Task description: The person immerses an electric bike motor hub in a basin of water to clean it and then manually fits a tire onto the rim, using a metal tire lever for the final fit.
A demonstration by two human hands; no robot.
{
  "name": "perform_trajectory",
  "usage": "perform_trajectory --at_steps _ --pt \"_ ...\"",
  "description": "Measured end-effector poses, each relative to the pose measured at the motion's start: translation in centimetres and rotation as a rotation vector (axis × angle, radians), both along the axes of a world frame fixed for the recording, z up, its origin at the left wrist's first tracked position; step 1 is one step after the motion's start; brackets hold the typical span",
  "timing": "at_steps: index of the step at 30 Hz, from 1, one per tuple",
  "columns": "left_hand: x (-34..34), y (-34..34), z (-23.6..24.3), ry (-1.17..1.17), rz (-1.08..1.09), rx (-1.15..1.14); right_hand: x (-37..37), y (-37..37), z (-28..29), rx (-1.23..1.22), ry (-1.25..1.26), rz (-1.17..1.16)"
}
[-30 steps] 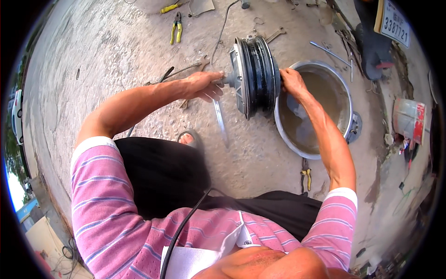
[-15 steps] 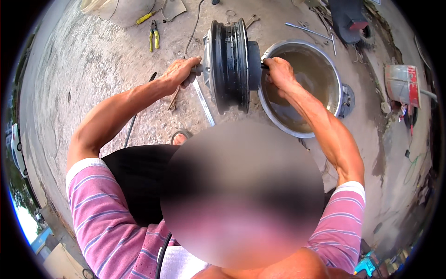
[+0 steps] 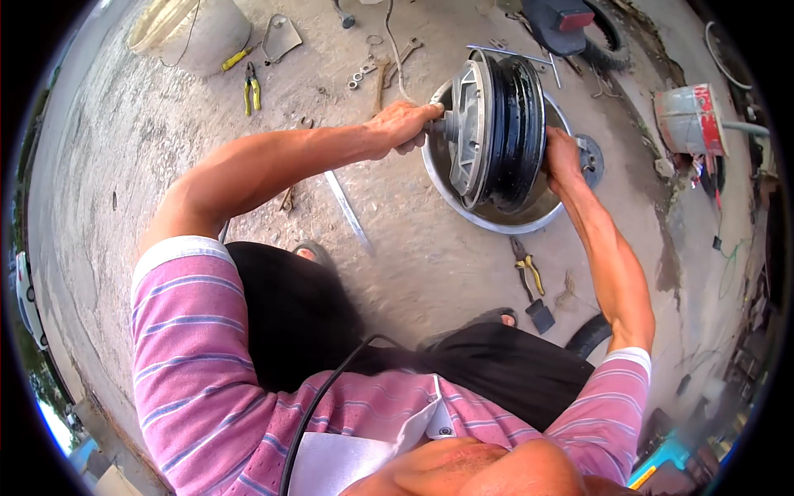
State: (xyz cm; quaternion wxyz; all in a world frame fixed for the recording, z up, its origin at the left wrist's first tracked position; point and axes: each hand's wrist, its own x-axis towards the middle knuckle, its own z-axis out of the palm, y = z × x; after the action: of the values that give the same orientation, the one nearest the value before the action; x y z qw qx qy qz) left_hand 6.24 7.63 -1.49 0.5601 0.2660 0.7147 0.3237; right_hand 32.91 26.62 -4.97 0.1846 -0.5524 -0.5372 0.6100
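A black-rimmed hub motor wheel (image 3: 519, 132) without a tyre, with a silver finned side cover, is held upright over a round metal basin (image 3: 439, 175) of murky water. My left hand (image 3: 404, 126) is closed round the axle stub on the cover side. On the wheel's right side my right hand (image 3: 562, 157) grips it, its fingertips partly hidden behind the rim. Much of the basin and its water is covered by the wheel. Whether the wheel touches the water I cannot tell.
Yellow-handled pliers (image 3: 252, 88), a whitish bucket (image 3: 194, 37) and wrenches (image 3: 405, 59) lie to the far side. Nearer are a flat metal bar (image 3: 348, 212) and cutting pliers (image 3: 528, 269). A red-and-grey bucket (image 3: 691, 120) stands at the right, a tyre (image 3: 609, 41) at the far right.
The wheel has moved right, from beside the basin to over it, and has turned so its silver cover shows. Both hands have gone along with it.
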Motion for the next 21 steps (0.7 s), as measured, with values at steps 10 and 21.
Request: perform_trajectory --at_steps 10,21 --pt "3.3 7.4 -7.0 0.165 -0.112 -0.095 4.8 3.5 -8.0 -0.017 -0.103 -0.107" --pt "2.1 9.1 -6.9 0.116 -0.210 -0.096 4.8 4.1 -8.5 -0.360 0.197 -0.475"
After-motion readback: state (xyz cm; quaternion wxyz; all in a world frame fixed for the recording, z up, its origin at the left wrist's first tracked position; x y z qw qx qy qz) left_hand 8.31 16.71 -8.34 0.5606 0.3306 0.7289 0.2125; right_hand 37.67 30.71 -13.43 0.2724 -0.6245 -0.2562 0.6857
